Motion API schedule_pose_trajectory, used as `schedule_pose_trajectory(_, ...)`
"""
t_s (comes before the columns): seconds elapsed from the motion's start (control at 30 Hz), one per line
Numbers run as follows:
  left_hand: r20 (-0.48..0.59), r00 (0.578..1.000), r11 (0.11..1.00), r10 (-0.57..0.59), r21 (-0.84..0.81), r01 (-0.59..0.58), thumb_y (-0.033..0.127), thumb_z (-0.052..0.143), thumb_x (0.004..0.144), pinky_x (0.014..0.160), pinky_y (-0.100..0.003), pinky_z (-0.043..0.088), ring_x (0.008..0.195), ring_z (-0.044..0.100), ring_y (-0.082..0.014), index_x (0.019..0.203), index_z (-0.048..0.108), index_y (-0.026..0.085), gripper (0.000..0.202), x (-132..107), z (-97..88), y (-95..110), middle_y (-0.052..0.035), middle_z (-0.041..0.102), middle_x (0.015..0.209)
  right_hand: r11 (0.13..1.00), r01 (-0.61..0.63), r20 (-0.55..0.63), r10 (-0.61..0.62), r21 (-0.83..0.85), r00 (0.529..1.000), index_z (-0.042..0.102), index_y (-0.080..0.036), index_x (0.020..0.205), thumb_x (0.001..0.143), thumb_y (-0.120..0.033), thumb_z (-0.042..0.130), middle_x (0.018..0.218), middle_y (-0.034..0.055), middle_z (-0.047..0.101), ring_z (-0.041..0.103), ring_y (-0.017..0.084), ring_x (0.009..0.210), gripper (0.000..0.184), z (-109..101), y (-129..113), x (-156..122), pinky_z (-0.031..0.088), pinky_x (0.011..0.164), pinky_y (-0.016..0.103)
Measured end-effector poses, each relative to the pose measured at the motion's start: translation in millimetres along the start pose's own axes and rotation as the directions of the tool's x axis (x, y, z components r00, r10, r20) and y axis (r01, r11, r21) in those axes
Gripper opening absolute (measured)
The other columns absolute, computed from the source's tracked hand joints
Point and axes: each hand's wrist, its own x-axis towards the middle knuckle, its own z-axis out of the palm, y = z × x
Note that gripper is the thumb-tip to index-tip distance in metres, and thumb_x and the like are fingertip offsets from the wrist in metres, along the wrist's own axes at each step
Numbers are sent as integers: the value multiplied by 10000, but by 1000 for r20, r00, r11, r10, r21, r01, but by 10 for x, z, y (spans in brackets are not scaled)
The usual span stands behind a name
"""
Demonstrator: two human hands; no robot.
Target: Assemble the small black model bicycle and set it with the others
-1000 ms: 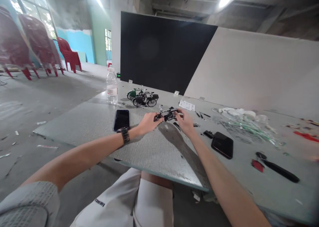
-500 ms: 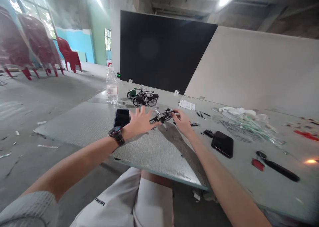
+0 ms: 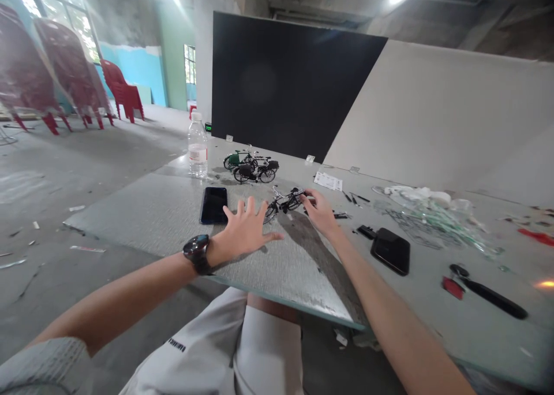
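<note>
A small black model bicycle [image 3: 283,201] stands on the grey table [image 3: 277,268]. My right hand [image 3: 320,210] has its fingers closed on the bicycle's rear end. My left hand [image 3: 244,228] hovers over the table just left of the bicycle, fingers spread, holding nothing; a black watch sits on its wrist. Two finished model bicycles [image 3: 251,168], one green and one black, stand farther back.
A black phone [image 3: 214,204] lies left of my left hand, a water bottle [image 3: 198,146] behind it. Right of my right arm are a black case [image 3: 392,250], small dark parts, a paper slip [image 3: 328,181], clear plastic bags [image 3: 426,216] and a black-handled tool [image 3: 489,294]. Red chairs stand far left.
My left hand has let go of the model bicycle, opened and drawn back toward me. My right hand stays on the bicycle, which now rests on the table.
</note>
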Motion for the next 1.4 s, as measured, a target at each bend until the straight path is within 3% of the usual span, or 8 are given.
schedule_pose_trajectory(0.33, -19, 999, 999, -28, 19, 28, 870, 444, 792, 986, -804, 313, 1309, 399, -567, 1572, 322, 217, 1025, -83, 44, 4, -292, 397, 1504, 1000, -26, 17, 27, -4, 1000, 641, -180, 1246, 926, -690, 480, 1203, 170, 693, 672, 303, 1033, 623, -8, -36, -25, 536, 878, 441)
schedule_pose_trajectory(0.47, -68, 998, 1000, 11, -13, -12, 840, 462, 820, 1057, -759, 276, 1320, 408, -538, 1554, 342, 203, 980, -27, -111, -67, -269, 430, 1484, 1000, -8, 1, 8, -10, 1000, 642, -182, 1240, 918, -709, 478, 1214, 166, 688, 672, 305, 1025, 640, -16, -54, -49, 537, 889, 454)
schedule_pose_trajectory(0.63, -51, 962, 944, 268, -184, -272, 536, 354, 1024, 1086, -507, 399, 1237, 543, -329, 1387, 523, 191, 529, 403, -578, -652, -152, 574, 1343, 998, -50, -65, 48, -36, 997, 642, -191, 1224, 914, -701, 475, 1216, 180, 678, 675, 320, 1010, 620, -17, -44, -45, 543, 874, 475)
schedule_pose_trajectory(0.77, -63, 960, 907, 274, -315, -279, 374, 466, 987, 984, -382, 483, 1103, 620, -235, 1215, 606, 173, 334, 771, -735, -1262, -105, 655, 1226, 996, -46, -179, 31, -80, 983, 646, -174, 1202, 922, -688, 465, 1182, 183, 675, 686, 298, 952, 613, 11, -43, -33, 553, 846, 457)
schedule_pose_trajectory(0.87, 0, 979, 877, 203, -444, -182, 391, 537, 951, 950, -370, 508, 1072, 646, -229, 1224, 593, 151, 368, 918, -653, -1561, -121, 669, 1220, 998, -26, -214, 11, -64, 977, 652, -192, 1185, 931, -667, 483, 1159, 162, 677, 692, 278, 925, 564, 36, -27, -44, 568, 788, 422)
schedule_pose_trajectory(1.0, 135, 975, 828, 176, -555, -73, 395, 582, 929, 980, -387, 497, 1125, 639, -239, 1251, 581, 158, 400, 993, -464, -1779, -134, 656, 1271, 997, -63, -205, 53, -43, 977, 658, -212, 1162, 926, -662, 513, 1132, 143, 690, 701, 276, 931, 528, 52, 26, -83, 580, 736, 389)
schedule_pose_trajectory(1.23, 219, 961, 745, 171, -667, 19, 364, 653, 896, 1002, -431, 482, 1124, 646, -251, 1260, 590, 187, 409, 1021, -254, -1980, -126, 685, 1218, 994, -88, -166, 76, -69, 983, 667, -231, 1122, 918, -671, 502, 1066, 125, 709, 705, 275, 924, 512, 57, 101, -132, 578, 813, 417)
schedule_pose_trajectory(1.4, 230, 949, 683, 215, -730, 22, 326, 717, 851, 981, -449, 475, 1099, 650, -258, 1266, 580, 172, 463, 1036, -178, -2065, -139, 695, 1173, 976, -213, -134, 205, -49, 970, 662, -227, 1133, 901, -643, 532, 1065, 103, 713, 707, 278, 943, 494, 27, -1, -150, 574, 807, 391)
